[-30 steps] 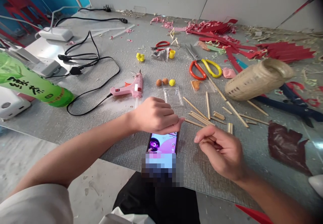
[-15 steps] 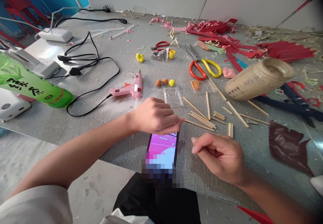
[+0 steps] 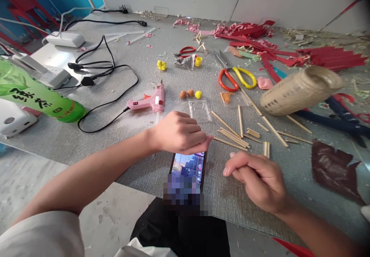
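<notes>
My left hand [image 3: 182,133] fists above the glassy smartphone [image 3: 187,168]; my right hand [image 3: 260,178] curls right of it, near slim wooden sticks [image 3: 235,137].

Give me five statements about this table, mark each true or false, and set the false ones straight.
1. In this view, the left hand covers the far end of the phone. True.
2. The glue gun is green. False: the glue gun is pink.
3. Thin wooden sticks lie on the table beyond the right hand. True.
4. The right hand holds the scissors. False: the scissors lie on the table, apart from both hands.
5. The three small balls are all yellow. False: two are brown, and only the one on the right is yellow.
</notes>
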`<state>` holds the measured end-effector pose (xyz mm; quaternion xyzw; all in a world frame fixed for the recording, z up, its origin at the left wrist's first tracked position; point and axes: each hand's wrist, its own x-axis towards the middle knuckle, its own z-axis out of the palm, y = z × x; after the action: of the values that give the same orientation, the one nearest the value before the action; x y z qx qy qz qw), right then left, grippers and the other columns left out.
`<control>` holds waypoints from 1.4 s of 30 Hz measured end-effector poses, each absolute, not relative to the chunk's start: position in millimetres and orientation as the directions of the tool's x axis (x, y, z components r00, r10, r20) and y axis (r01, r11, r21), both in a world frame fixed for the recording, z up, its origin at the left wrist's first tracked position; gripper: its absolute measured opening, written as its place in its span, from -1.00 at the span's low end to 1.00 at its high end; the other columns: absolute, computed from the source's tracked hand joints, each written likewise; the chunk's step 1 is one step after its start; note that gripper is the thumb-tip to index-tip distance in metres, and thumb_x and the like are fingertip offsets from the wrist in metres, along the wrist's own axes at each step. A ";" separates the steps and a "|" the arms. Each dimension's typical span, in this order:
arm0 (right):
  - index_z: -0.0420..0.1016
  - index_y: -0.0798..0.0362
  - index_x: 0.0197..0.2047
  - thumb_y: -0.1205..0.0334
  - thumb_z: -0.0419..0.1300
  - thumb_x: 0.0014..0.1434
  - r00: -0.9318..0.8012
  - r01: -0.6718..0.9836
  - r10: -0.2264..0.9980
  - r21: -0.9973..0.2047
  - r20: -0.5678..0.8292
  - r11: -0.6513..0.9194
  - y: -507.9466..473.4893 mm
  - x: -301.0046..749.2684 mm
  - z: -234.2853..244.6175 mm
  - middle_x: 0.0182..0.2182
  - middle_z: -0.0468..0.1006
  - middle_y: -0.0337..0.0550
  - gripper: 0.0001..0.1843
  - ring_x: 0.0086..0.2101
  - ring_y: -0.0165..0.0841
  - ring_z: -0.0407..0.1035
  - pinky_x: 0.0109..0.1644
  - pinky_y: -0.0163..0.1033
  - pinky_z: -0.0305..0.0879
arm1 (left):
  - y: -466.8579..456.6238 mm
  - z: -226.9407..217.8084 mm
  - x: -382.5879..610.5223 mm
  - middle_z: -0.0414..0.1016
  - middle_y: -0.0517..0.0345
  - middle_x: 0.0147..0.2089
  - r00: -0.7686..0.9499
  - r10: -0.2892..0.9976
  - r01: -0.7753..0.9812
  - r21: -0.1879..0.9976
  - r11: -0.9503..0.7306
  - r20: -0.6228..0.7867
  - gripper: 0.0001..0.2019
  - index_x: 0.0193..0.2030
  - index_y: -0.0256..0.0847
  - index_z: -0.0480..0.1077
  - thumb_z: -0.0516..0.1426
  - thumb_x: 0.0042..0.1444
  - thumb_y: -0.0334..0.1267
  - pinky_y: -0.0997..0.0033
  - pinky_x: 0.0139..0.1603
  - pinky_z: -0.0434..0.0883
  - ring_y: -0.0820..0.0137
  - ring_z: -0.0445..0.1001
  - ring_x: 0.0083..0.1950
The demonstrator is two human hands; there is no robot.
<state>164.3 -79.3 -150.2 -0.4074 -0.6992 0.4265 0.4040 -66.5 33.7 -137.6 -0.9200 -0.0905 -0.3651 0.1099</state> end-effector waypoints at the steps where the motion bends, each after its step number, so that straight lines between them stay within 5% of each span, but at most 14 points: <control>1: 0.53 -0.04 -0.31 0.36 -0.02 0.43 -0.342 0.216 0.917 -0.933 0.205 0.289 -79.8 165.0 -150.8 -0.64 0.21 -0.37 -0.64 -0.62 -0.53 0.06 -0.49 -0.28 0.04 | 33.7 -137.8 -66.5 0.17 0.35 -0.63 0.714 0.086 0.246 -0.135 -0.960 0.695 -0.59 -0.57 -0.16 0.14 0.12 0.31 -0.30 0.34 -0.53 0.13 0.54 0.16 -0.59; 10: 0.44 -0.03 -0.35 0.29 -0.05 0.49 -0.287 0.126 0.950 -0.978 0.124 0.166 -80.9 169.7 -158.5 -0.64 0.00 -0.38 -0.62 -0.59 -0.49 -0.06 -0.51 -0.28 -0.07 | 34.1 -138.2 -67.0 0.19 0.34 -0.63 0.721 0.091 0.246 -0.131 -0.961 0.687 -0.59 -0.57 -0.16 0.15 0.13 0.32 -0.29 0.34 -0.52 0.14 0.53 0.16 -0.59; 42: 0.45 -0.01 -0.34 0.31 -0.03 0.45 -0.325 0.212 0.937 -0.955 0.130 0.206 -79.8 169.4 -161.0 -0.64 0.07 -0.38 -0.66 -0.60 -0.50 -0.01 -0.53 -0.30 -0.07 | 33.9 -138.1 -65.6 0.19 0.35 -0.63 0.713 0.090 0.246 -0.127 -0.961 0.695 -0.60 -0.57 -0.16 0.17 0.13 0.31 -0.29 0.34 -0.54 0.16 0.52 0.16 -0.59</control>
<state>169.4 -79.8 -161.0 -0.4287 -0.6702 0.4617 0.3924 -65.6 33.9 -138.1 -0.9194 -0.0913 -0.3677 0.1057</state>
